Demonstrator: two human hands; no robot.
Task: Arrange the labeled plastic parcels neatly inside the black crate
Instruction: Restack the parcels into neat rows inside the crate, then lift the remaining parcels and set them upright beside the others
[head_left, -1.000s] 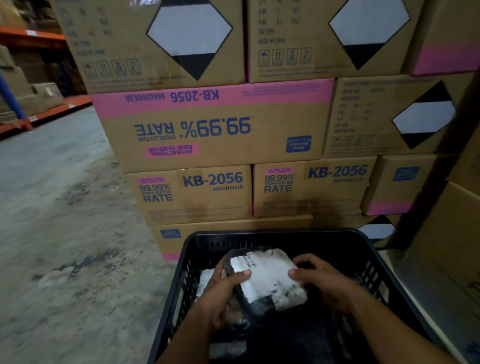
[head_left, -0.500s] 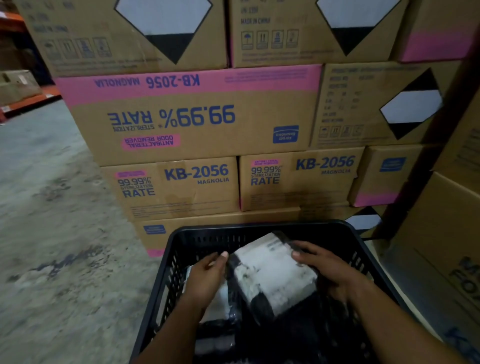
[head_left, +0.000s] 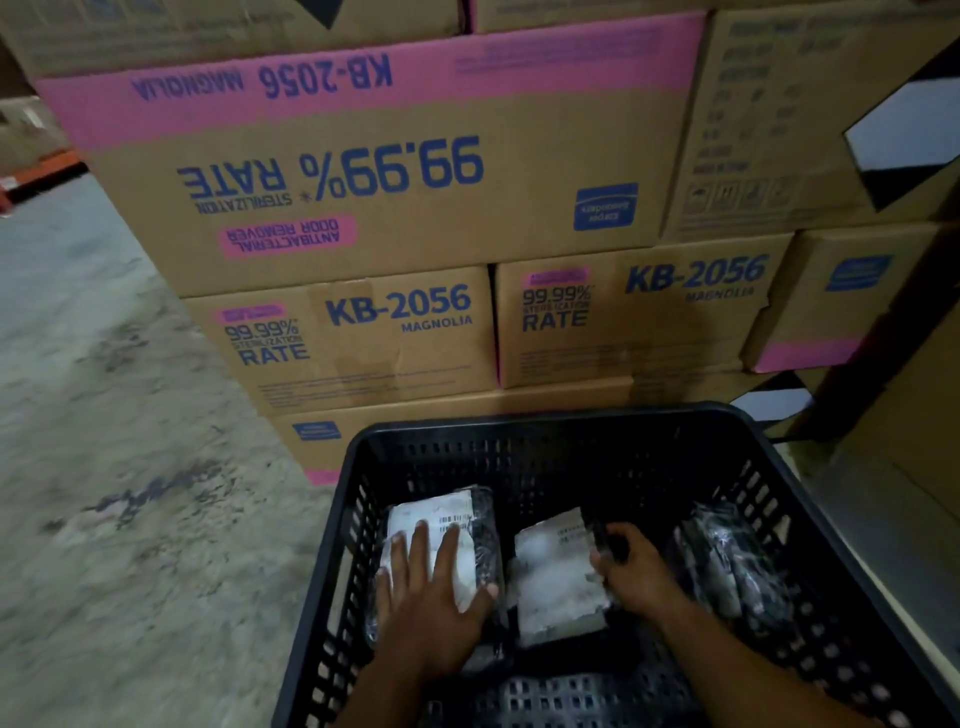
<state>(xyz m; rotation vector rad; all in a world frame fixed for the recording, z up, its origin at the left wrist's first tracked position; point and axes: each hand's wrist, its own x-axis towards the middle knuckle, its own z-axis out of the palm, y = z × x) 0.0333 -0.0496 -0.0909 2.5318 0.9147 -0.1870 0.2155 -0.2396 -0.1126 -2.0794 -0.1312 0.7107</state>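
Observation:
A black perforated crate (head_left: 524, 423) fills the lower middle of the head view. Three black plastic parcels lie on its floor. The left parcel (head_left: 447, 512) has a white barcode label, and my left hand (head_left: 428, 597) rests flat on it with fingers spread. The middle parcel (head_left: 553, 571) shows a large white label; my right hand (head_left: 631, 569) grips its right edge. A third parcel (head_left: 727, 561), dark and shiny, lies apart near the right wall.
Stacked cardboard boxes (head_left: 363, 332) printed KB-2056 with pink bands stand just behind the crate. More boxes (head_left: 904, 467) close in on the right. Bare concrete floor (head_left: 104, 467) stretches to the left, with orange shelving far back.
The labelled parcel held up in both hands has been lowered flat onto the crate floor. My left hand left it and now presses the left parcel. The view tilted down and closer.

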